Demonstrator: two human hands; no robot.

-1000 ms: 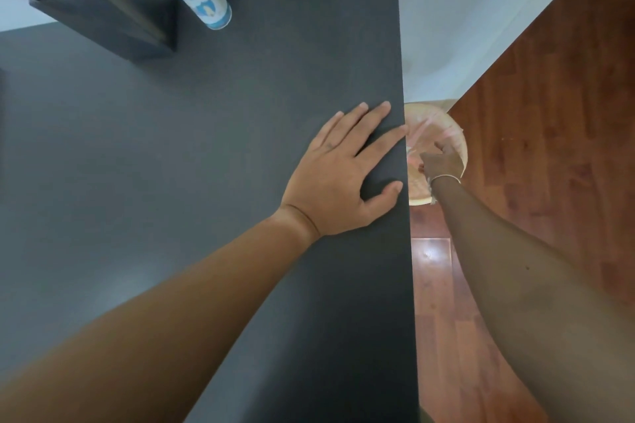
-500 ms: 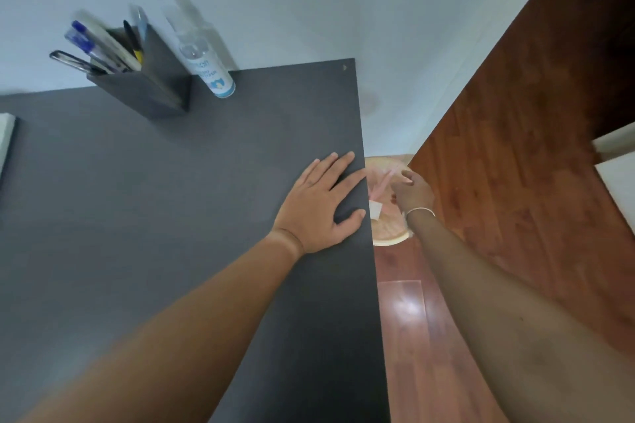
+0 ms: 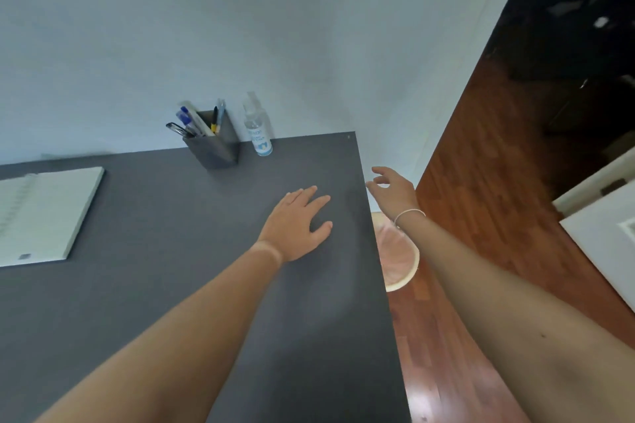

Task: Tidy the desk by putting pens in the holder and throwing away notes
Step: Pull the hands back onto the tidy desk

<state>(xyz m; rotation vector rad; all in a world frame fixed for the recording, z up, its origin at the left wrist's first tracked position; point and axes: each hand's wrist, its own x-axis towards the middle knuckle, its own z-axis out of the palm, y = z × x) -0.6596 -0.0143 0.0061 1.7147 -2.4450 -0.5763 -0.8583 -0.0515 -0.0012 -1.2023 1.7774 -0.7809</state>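
Nearest the camera, both forearms reach forward over the dark desk [image 3: 154, 251]. The left hand [image 3: 297, 225] lies flat on the desktop close to its right edge, fingers loosely spread and holding nothing. Just past that edge the right hand [image 3: 391, 191] hangs in the air, fingers apart and curled, empty as far as the view shows. Below it on the wooden floor stands the waste bin [image 3: 400, 259], partly hidden by the desk and the wrist; pinkish shapes inside may be discarded notes, though the blur makes that uncertain.

Judged from this, the throwing-away step looks finished — no loose notes or pens show on the visible desktop. The next move calls only for drawing the hands back and checking the surface, perhaps around the notebook [image 3: 44, 216] at the left.

Farther back, against the wall, the pen holder [image 3: 214, 149] stands beside a spray bottle [image 3: 257, 130]. The pens [image 3: 194, 122] sit inside it, long axes near upright — most leaning left, ends up.
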